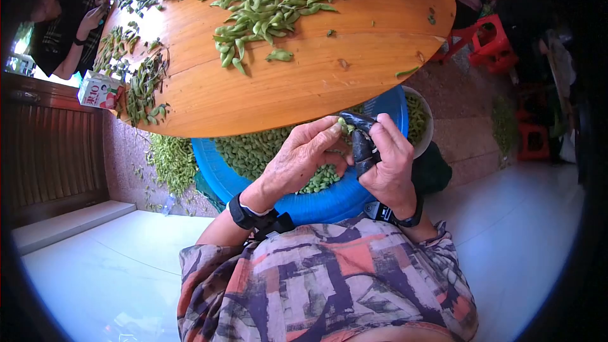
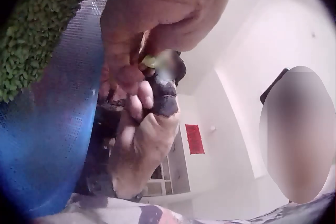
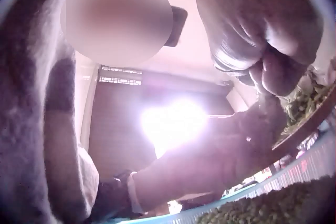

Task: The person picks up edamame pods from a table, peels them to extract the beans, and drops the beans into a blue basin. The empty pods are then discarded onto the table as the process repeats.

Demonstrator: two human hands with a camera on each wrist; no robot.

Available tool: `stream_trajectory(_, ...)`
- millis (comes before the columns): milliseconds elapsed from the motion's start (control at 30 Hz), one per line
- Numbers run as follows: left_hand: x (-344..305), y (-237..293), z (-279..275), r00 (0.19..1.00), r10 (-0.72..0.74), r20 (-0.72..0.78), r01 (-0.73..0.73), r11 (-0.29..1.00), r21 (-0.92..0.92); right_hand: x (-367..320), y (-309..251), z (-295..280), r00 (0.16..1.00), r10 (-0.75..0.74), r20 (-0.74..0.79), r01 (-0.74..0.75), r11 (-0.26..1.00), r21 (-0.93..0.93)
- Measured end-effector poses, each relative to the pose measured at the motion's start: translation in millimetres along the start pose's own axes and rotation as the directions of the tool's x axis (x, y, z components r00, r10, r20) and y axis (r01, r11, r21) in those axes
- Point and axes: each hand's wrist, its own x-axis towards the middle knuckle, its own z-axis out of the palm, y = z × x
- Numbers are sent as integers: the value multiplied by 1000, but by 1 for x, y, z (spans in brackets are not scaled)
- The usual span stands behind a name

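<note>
A green bean pod (image 1: 345, 126) is pinched between the thumb and finger of my left hand (image 1: 297, 159), over the near part of a blue tub (image 1: 316, 208). My right hand (image 1: 391, 168) meets it from the other side with curled fingers and grips the pod's other end. Black coverings (image 1: 363, 151) wrap fingers of the right hand, also visible as a black wrap (image 2: 167, 98) in the left wrist view. Shelled green beans (image 1: 250, 155) fill the tub below both hands. In the right wrist view, the right hand (image 3: 268, 40) hides the pod.
A wooden table (image 1: 285, 101) overhangs the tub's far side, bearing a heap of bean pods (image 1: 259, 12) and a drink carton (image 1: 100, 90). Empty-looking pods (image 1: 171, 163) lie on the floor at left. A white bucket (image 1: 425, 128) and red stools (image 1: 494, 44) stand at right. Another person (image 1: 69, 22) sits across.
</note>
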Motion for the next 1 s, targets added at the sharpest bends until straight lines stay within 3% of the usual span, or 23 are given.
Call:
stream_trajectory(233, 0, -11, -2, 994, 109, 20, -105, 987, -124, -3, 2, 6, 999, -36, -41, 36, 999, -12)
stream_trajectory(333, -1, -13, 0, 995, 101, -2, -101, 995, 16, 1, 4, 4, 998, 57, -1, -57, 998, 37)
stream_trajectory(400, 2, -18, -3, 992, 123, 23, -124, 992, 19, 3, 4, 4, 984, 179, 20, -178, 958, 226)
stream_trajectory(600, 0, -12, 5, 993, 71, -93, -58, 989, 137, 3, 2, 6, 991, 131, -14, -127, 978, 165)
stream_trajectory(733, 0, -10, -1, 997, 54, -59, -46, 991, 127, 1, 0, 6, 998, 66, -20, -65, 997, 39)
stream_trajectory(800, 2, -6, -2, 998, 13, -66, 1, 979, 206, 1, 2, 5, 997, 72, 3, -72, 996, 49)
stream_trajectory(867, 4, -16, -6, 996, 20, -91, -10, 994, 107, 2, 2, 3, 997, 77, 23, -78, 995, 56)
stream_trajectory(933, 3, -20, -2, 993, 24, -116, -23, 1000, 9, 4, 1, -1, 929, 347, 129, -371, 875, 312)
stream_trajectory(1000, -1, -17, 7, 995, 58, -82, -46, 990, 135, -9, 17, -15, 863, 478, 167, -501, 761, 412)
